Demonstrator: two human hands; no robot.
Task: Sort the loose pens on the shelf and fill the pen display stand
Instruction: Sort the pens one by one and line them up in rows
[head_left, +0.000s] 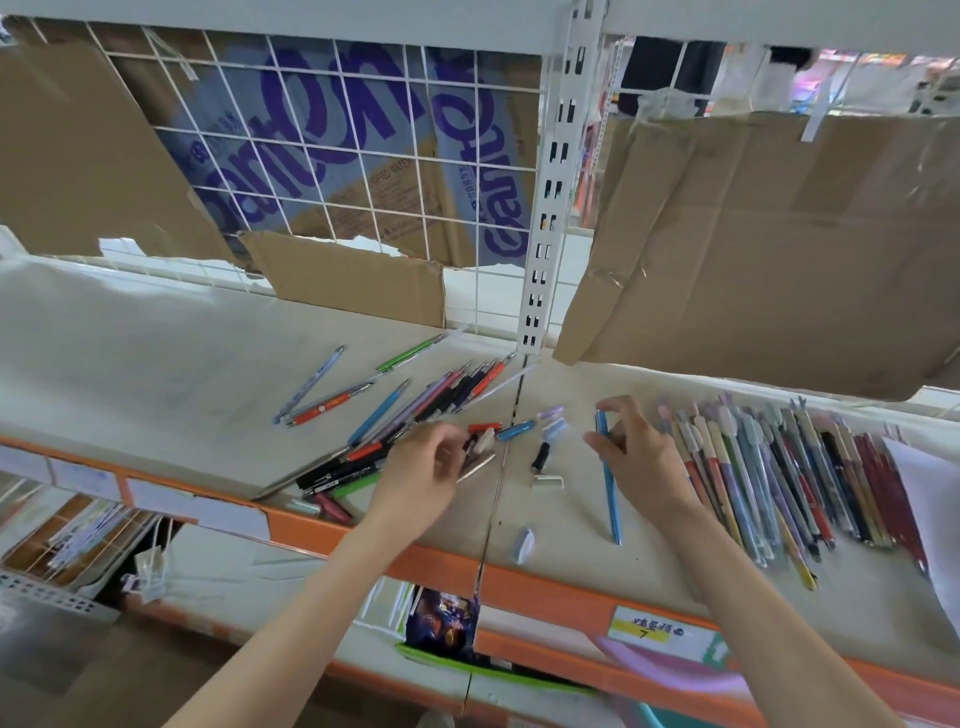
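right hand (641, 457) pinches blue pen (609, 483) near its top | left hand (423, 475) fingers curl round silver pen (475, 466) | pens light, stiff, slippery: grip mid-barrel

The lower ends of several pens in the loose pile (415, 410) are covered by the left hand (423, 475), and what its fingers pinch cannot be made out. The sorted row of pens (779, 478) is partly hidden by the right hand (639, 457). A white sheet (930, 499) is cut off by the right edge.
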